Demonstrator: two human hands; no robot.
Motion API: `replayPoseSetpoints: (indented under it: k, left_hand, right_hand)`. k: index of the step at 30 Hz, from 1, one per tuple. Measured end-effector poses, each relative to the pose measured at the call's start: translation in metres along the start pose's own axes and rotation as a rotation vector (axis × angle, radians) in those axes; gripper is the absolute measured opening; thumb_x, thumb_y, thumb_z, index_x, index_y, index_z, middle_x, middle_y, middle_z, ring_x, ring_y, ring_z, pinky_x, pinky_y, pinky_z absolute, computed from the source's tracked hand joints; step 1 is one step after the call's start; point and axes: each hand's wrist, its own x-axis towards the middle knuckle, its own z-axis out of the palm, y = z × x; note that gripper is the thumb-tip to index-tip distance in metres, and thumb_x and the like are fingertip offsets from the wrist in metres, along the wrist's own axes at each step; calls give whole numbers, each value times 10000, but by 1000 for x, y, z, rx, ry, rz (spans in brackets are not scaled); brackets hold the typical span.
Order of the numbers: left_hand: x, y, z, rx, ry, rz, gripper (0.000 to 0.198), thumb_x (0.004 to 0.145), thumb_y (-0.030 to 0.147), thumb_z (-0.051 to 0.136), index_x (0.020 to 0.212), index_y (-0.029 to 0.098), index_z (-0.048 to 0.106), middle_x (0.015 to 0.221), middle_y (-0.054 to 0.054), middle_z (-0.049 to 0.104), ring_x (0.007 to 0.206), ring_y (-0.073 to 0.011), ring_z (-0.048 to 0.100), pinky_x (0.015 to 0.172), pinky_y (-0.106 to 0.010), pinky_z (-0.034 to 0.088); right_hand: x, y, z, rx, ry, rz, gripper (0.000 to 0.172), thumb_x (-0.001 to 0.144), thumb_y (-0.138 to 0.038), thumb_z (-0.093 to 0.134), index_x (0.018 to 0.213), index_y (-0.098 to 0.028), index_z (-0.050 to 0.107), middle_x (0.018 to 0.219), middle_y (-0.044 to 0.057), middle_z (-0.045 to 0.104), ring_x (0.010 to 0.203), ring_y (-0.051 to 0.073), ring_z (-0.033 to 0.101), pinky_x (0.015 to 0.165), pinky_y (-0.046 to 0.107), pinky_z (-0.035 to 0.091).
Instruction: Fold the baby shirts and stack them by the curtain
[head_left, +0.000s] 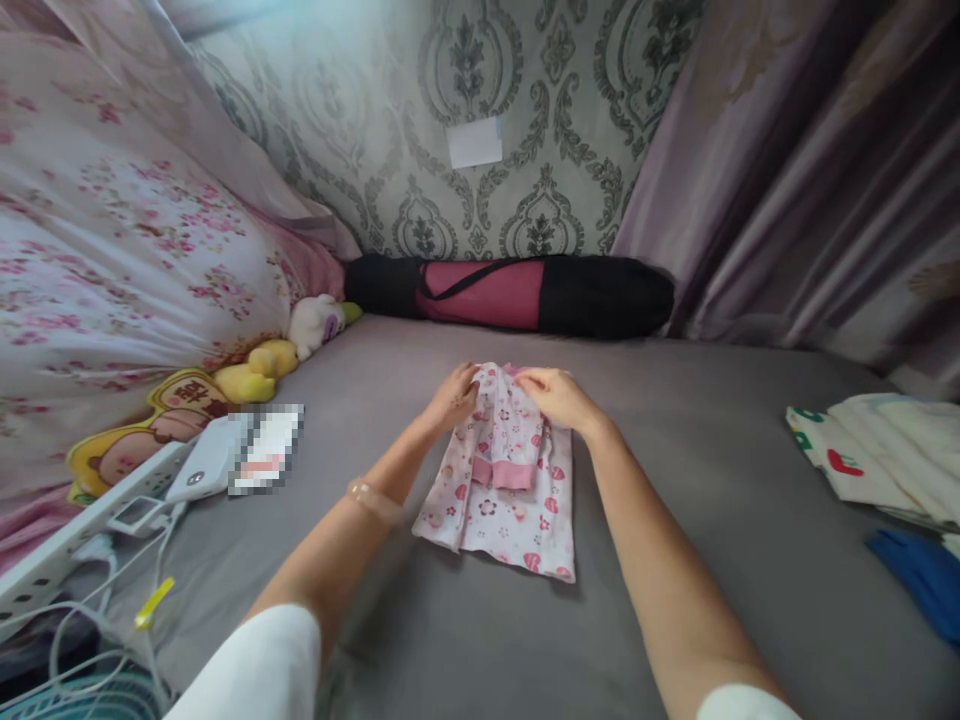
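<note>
A small white top (pixel 517 530) with pink hearts and flowers lies on the grey sheet in front of me. Both its sleeves are folded inward over the body, so the pink cuffs point toward me. My left hand (pixel 454 396) pinches the top's far left corner, fingers closed on the cloth. At the far right corner, near the pink collar, my right hand (pixel 556 398) has its thumb and fingers closed on the fabric. The collar is partly hidden behind the folded sleeves and my right fingers.
Folded white clothes (pixel 885 455) and a blue cloth (pixel 919 580) lie at the right. A black and maroon long bag (pixel 480 293) rests against the wall. Plush toys (pixel 259 370), a white power bank (pixel 206 460), a power strip (pixel 90 535) and cables line the left.
</note>
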Motion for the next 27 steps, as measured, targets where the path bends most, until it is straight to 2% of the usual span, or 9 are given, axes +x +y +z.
replayPoseSetpoints:
  k: [1, 3, 6, 8, 12, 18, 21, 24, 27]
  left_hand:
    - [-20, 2, -2, 22, -19, 11, 504, 947, 286, 290, 1395, 100, 423, 1529, -167, 337, 1423, -252, 297, 1168, -397, 229]
    - [-64, 7, 0, 87, -88, 2, 557, 961, 419, 285, 1422, 126, 394, 1537, -171, 322, 1432, -296, 272, 1157, -464, 230]
    - [-119, 14, 11, 150, -144, 30, 646, 961, 540, 243, 1470, 150, 315, 1567, -162, 254, 1459, -297, 191, 1164, -491, 196]
    - [-139, 18, 19, 181, -116, 51, 666, 966, 549, 220, 1494, 146, 268, 1572, -165, 230, 1464, -287, 169, 1172, -486, 187]
    - [-148, 18, 27, 237, -66, 84, 665, 979, 529, 210, 1504, 124, 254, 1560, -185, 239, 1455, -287, 198, 1169, -486, 218]
    - [-147, 14, 30, 324, -33, 132, 677, 987, 514, 207, 1505, 81, 246, 1549, -192, 263, 1444, -288, 235, 1150, -486, 275]
    - [-150, 19, 26, 334, -41, 114, 669, 986, 514, 217, 1480, 73, 304, 1542, -189, 284, 1435, -290, 262, 1138, -492, 294]
    - [-158, 27, 16, 324, -2, 120, 649, 988, 511, 215, 1453, 82, 358, 1533, -182, 310, 1429, -290, 279, 1140, -502, 287]
    - [-167, 35, 7, 313, 47, 152, 667, 984, 530, 216, 1450, 76, 364, 1531, -182, 315, 1434, -293, 264, 1148, -502, 275]
  right_hand:
    - [3, 4, 4, -60, 113, -5, 388, 919, -322, 384, 1146, -184, 667, 1190, 98, 672, 1127, 236, 595, 1000, 370, 418]
    - [9, 9, 17, -182, 164, -10, 466, 938, -291, 320, 1318, -156, 553, 1379, 132, 546, 1299, 232, 469, 1109, 395, 304]
    - [17, 8, 46, -345, 2, 12, 567, 960, -338, 270, 1453, -79, 373, 1547, 167, 301, 1445, 246, 228, 1175, 433, 153]
    - [21, 5, 66, -432, -66, 36, 623, 971, -398, 247, 1488, -54, 291, 1581, 172, 193, 1471, 267, 116, 1181, 473, 68]
    - [25, 2, 90, -526, -68, 68, 686, 975, -491, 201, 1506, -59, 245, 1592, 163, 145, 1476, 265, 82, 1180, 461, 34]
    - [24, 8, 99, -646, -35, 96, 691, 984, -494, 150, 1494, -48, 287, 1585, 135, 202, 1467, 241, 137, 1181, 418, 39]
    - [27, 5, 96, -672, -70, 120, 696, 983, -496, 172, 1493, -37, 285, 1584, 139, 200, 1465, 253, 143, 1179, 426, 59]
    - [39, -6, 85, -654, -137, 143, 683, 982, -492, 178, 1476, -46, 331, 1558, 156, 274, 1444, 266, 221, 1171, 443, 105]
    - [58, -16, 76, -658, -57, 77, 648, 991, -449, 134, 1482, -72, 326, 1556, 133, 294, 1448, 245, 213, 1177, 444, 71]
